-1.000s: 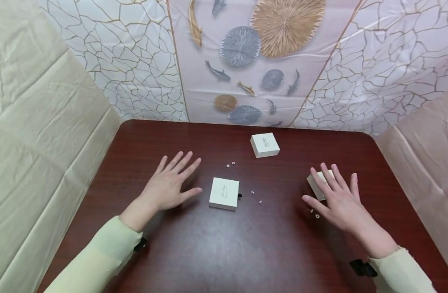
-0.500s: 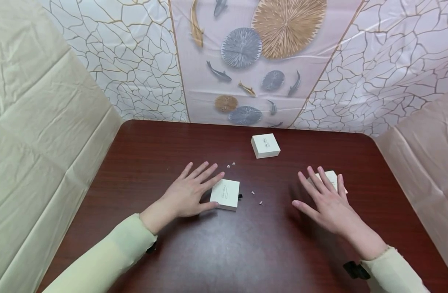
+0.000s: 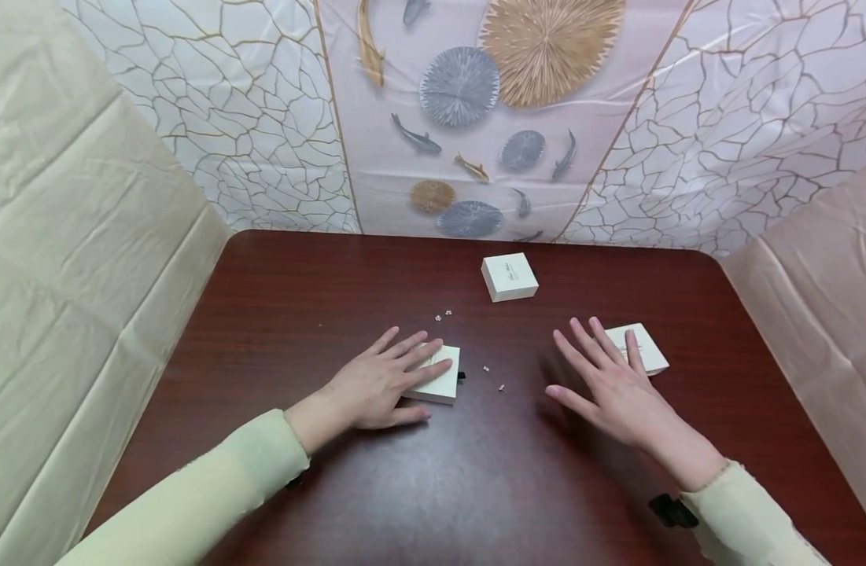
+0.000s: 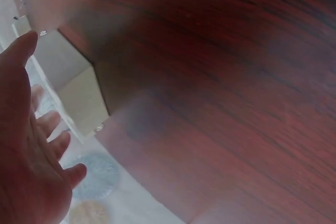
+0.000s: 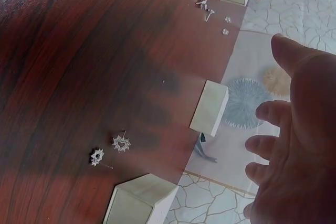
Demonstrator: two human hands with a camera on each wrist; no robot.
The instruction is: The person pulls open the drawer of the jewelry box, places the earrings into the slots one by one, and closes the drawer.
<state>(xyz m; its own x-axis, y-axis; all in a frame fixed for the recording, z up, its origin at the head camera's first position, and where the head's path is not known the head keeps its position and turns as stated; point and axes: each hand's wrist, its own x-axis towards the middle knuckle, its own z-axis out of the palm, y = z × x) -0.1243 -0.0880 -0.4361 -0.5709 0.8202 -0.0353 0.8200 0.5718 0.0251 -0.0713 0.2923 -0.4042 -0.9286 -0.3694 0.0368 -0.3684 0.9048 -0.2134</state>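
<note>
My left hand [image 3: 383, 387] is spread over a small white box [image 3: 443, 387] with printed lettering and a black ribbon tab on its right side. Whether the fingers touch its lid I cannot tell. In the left wrist view the same box [image 4: 84, 98] stands beyond the fingers. My right hand [image 3: 617, 393] hovers with straight, spread fingers, partly in front of another white box [image 3: 638, 350]. Two sparkling stud earrings [image 5: 122, 142] lie near that box in the right wrist view; the hand hides them from the head view. Neither hand holds anything.
A third white box [image 3: 510, 277] sits at the back of the dark red table [image 3: 447, 495]. Small stud earrings [image 3: 502, 387] lie right of the middle box, and two tiny flower-shaped studs [image 3: 443, 315] lie behind it. A patterned cloth [image 3: 468, 118] hangs behind.
My left hand has moved right, from beside the middle box to over it. My right hand has shifted left, uncovering more of the right box. The boxes stay put.
</note>
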